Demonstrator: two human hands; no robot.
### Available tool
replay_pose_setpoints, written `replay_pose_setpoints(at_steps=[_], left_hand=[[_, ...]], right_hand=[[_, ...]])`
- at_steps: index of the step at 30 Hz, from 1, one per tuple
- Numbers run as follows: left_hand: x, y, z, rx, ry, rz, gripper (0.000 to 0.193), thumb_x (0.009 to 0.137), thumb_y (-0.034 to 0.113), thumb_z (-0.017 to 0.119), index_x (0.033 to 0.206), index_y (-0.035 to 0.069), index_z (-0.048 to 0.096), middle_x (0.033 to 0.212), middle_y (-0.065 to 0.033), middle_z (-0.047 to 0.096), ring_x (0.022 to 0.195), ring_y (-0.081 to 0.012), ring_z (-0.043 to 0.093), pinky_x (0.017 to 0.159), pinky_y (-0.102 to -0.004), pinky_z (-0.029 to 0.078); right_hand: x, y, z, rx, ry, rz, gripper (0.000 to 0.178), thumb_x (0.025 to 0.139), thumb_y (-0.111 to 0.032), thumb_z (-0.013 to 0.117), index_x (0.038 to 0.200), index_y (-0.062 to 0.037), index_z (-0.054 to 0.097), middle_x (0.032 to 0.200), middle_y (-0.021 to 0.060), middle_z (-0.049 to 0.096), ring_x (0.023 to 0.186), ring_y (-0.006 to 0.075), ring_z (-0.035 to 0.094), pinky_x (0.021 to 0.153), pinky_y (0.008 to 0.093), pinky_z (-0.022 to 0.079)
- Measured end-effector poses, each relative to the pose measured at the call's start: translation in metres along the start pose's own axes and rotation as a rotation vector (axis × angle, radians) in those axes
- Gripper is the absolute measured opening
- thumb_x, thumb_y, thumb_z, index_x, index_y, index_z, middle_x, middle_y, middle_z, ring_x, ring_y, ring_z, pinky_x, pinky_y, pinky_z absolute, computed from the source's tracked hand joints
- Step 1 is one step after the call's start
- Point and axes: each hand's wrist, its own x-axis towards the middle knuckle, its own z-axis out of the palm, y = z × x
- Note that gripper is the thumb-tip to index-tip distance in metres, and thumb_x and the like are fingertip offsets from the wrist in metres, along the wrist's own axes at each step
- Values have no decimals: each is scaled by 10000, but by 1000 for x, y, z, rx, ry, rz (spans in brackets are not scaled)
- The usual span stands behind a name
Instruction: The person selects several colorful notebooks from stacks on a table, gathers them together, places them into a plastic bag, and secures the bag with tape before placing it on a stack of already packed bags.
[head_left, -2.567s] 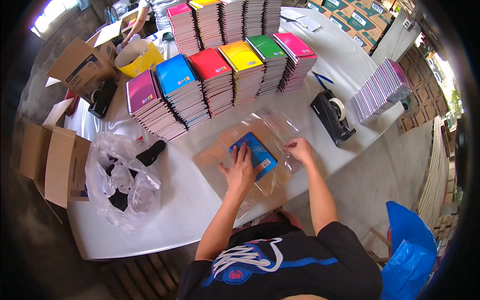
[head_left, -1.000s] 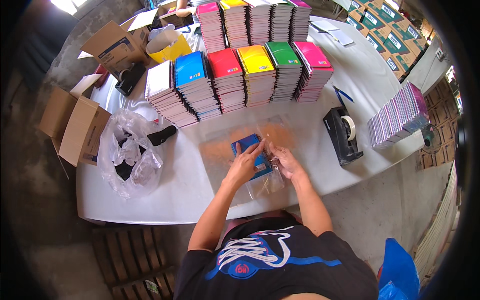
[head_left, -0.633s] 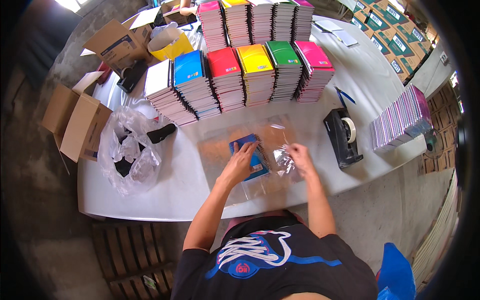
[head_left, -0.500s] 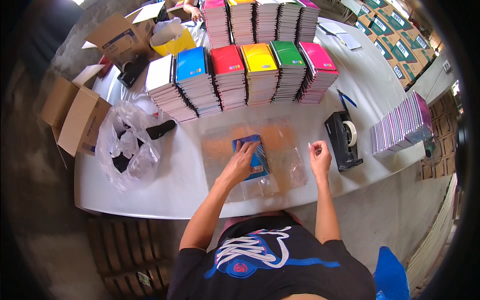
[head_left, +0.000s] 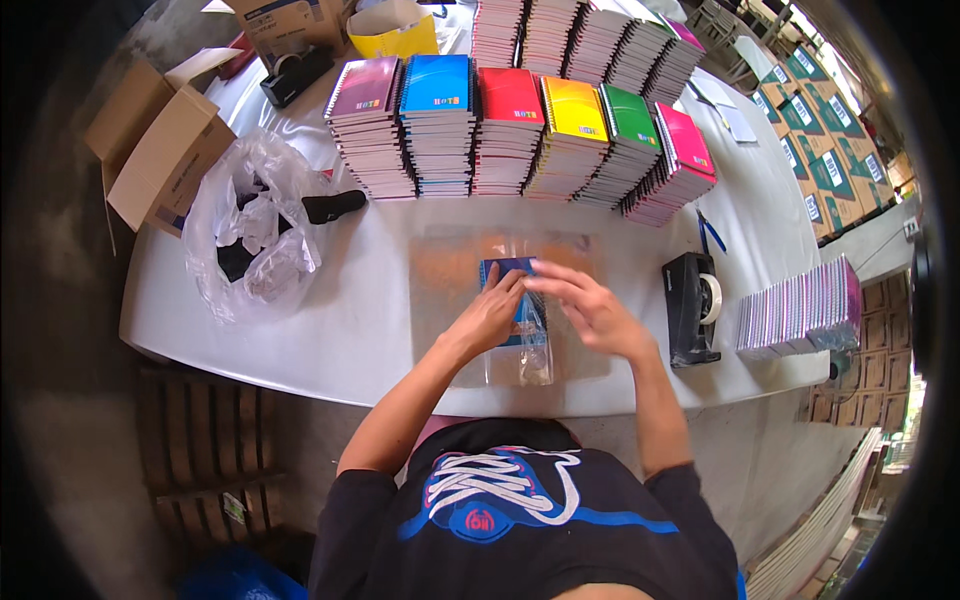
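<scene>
A small blue spiral notebook (head_left: 531,330) lies near the table's front edge, with clear plastic film (head_left: 535,368) around or over it. My left hand (head_left: 484,314) rests on the notebook, fingers stretched across its cover. Over the notebook's right side reaches my right hand (head_left: 597,312), its fingers extended and slightly blurred, the tips close to the left hand's fingertips. Whether a bit of tape sits under those fingertips I cannot tell. Beneath the notebook is a flat, see-through sheet with an orange-brown area (head_left: 455,262).
A black tape dispenser (head_left: 690,315) stands at the right, with blue-handled pliers (head_left: 711,232) behind it. Stacks of coloured notebooks (head_left: 508,140) line the back. A purple notebook row (head_left: 800,308) is far right. A plastic bag (head_left: 255,235) and open carton (head_left: 165,150) are at the left.
My right hand has come left from beside the tape dispenser to the notebook, its pinched fingers now extended. The film's right side now lies folded in over the notebook. The view has shifted.
</scene>
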Motion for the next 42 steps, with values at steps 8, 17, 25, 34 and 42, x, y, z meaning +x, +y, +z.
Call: replay_pose_setpoints(at_steps=[8,17,25,34,42], left_hand=[[-16,3,6,-25,48,-220,698,728,245,727,1344,182,404,1409,-60,388,1367,-333,238,1037,-644,203],[-19,-1,13,-170,3,-364,832,693,542,707,1408,291,364,1515,26,234,1396,-377,150,1018,-714,120],[-6,-4,23,-114,-42,-296,847,686,602,676,1414,319,348,1528,10,194,1370,-435,181,1029,-695,135],[8,11,23,-93,-126,-357,866,673,623,676,1415,333,335,1545,22,113,1362,-455,179,998,-728,137],[11,18,34,-30,-89,-395,879,641,571,731,1388,279,372,1539,32,130,1348,-470,190,959,-748,183]], right_hand=[[47,55,8,-55,-469,82,627,656,81,648,1226,-149,524,1104,123,581,956,307,598,821,367,506],[2,109,12,388,-140,122,191,619,74,740,772,-33,701,943,61,608,803,160,614,687,281,529],[-4,114,22,585,-30,94,191,663,121,697,808,-3,708,870,72,598,786,161,632,681,271,550],[6,106,22,700,-96,208,229,657,162,641,799,1,721,797,72,593,697,163,645,645,252,558],[5,101,34,680,-79,277,187,633,97,706,772,-27,723,769,41,585,711,155,616,649,270,512]])
